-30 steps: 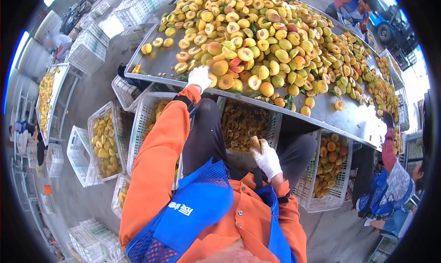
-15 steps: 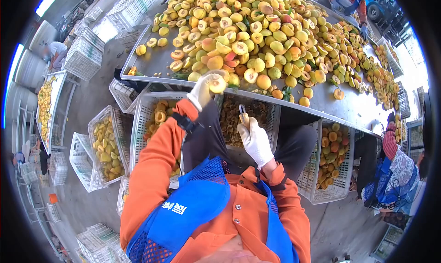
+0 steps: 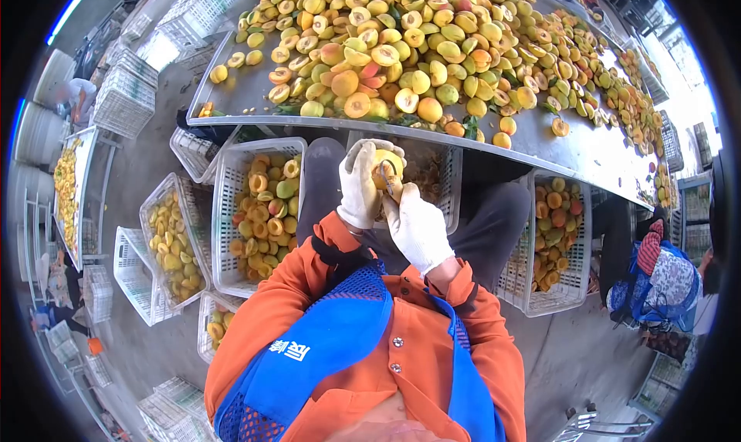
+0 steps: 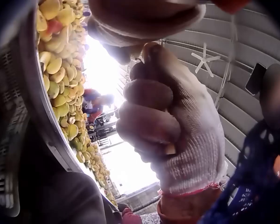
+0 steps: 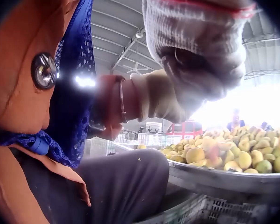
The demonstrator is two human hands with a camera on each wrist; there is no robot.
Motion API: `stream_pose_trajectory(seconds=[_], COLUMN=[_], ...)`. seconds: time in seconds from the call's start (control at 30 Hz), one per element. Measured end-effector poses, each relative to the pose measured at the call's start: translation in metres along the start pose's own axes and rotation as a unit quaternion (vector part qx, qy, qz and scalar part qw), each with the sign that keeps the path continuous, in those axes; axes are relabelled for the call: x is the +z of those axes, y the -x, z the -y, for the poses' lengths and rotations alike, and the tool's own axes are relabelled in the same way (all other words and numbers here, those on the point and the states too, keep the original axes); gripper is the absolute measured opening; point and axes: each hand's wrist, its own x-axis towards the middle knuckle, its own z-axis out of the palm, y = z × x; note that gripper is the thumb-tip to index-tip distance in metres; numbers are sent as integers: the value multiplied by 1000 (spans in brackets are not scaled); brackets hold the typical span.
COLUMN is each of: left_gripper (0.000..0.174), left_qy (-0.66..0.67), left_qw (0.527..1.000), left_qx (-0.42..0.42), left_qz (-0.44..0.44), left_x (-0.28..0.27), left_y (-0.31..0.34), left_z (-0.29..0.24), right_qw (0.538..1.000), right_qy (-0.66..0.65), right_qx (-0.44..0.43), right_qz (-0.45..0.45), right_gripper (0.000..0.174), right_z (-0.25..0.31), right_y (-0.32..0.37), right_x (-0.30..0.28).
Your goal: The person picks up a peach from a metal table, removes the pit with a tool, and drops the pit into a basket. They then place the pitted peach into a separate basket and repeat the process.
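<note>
My gloved left hand [image 3: 359, 181] cups a yellow peach half [image 3: 384, 164] above my lap, just short of the table's near edge. In my gloved right hand [image 3: 421, 230] I grip a pitting tool with a wooden handle [image 3: 392, 186], its metal end at the fruit's cut face. The left wrist view has the right hand [image 4: 177, 116] with its fingers curled, below the left hand [image 4: 144, 21]. In the right wrist view the two hands overlap and the fruit is hidden. A large heap of peaches [image 3: 417, 48], many halved, covers the metal table [image 3: 532, 156].
Below the hands stands a crate [image 3: 455, 180] of scraps between my knees. A crate of peach halves [image 3: 220, 249] is to the left, another crate [image 3: 532, 303] to the right. Farther left are more crates [image 3: 127, 288]. Another person [image 3: 656, 280] sits at the right.
My left hand has come back from the heap with a peach half and down over my lap. My right hand has raised the pitting tool to meet the fruit.
</note>
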Motion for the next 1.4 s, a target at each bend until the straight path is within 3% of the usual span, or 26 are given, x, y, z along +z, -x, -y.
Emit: stream_pose_trajectory(seconds=[0.1, 0.27, 0.47, 0.53, 0.67, 0.77, 0.87, 0.97, 1.07, 1.17, 1.2, 1.4], left_gripper=[36, 38, 35, 34, 33, 32, 33, 34, 35, 38, 39, 41], left_qy=[-24, 23, 9, -15, -18, 5, 5, -19, 15, 49, 61, 80], left_qw=[999, 1000, 995, 994, 999, 1000, 998, 988, 997, 995, 992, 988], left_qx=[39, 16, -99, -104, -33, -16, -66, -152, -55, -57, -52, -84], left_qz=[15, 7, -7, -9, -7, 4, 24, 38, 42, 58, 93, 106], left_x=[0, -7, -10, -9, -16, -18, -23, -31, -25, -17, -21, -22], left_y=[1, 1, -1, -1, -3, -3, -6, -8, -5, -5, -7, -4], left_z=[3, 13, 11, 8, 20, 25, 25, 26, 29, 17, 17, 23], right_qw=[999, 978, 996, 996, 983, 946, 989, 992, 932, 760, 743, 629], right_qy=[-42, -208, -30, -55, -169, -265, -106, -107, -273, -544, -566, -666], right_qx=[2, 0, 21, 21, 16, 109, 22, -41, 143, 266, 267, 292], right_qz=[5, 28, 82, 73, 64, 151, 97, 52, 189, 237, 238, 275], right_gripper=[24, 28, 23, 23, 26, 25, 27, 18, 25, 19, 17, 13], right_z=[-5, -10, -12, -15, -25, -21, -28, -42, -32, -6, -2, -9], right_y=[3, 4, 1, 2, 5, -2, 3, 8, 7, 1, -1, 2], right_x=[5, 14, 11, 17, 30, 18, 27, 40, 39, 6, 3, -4])
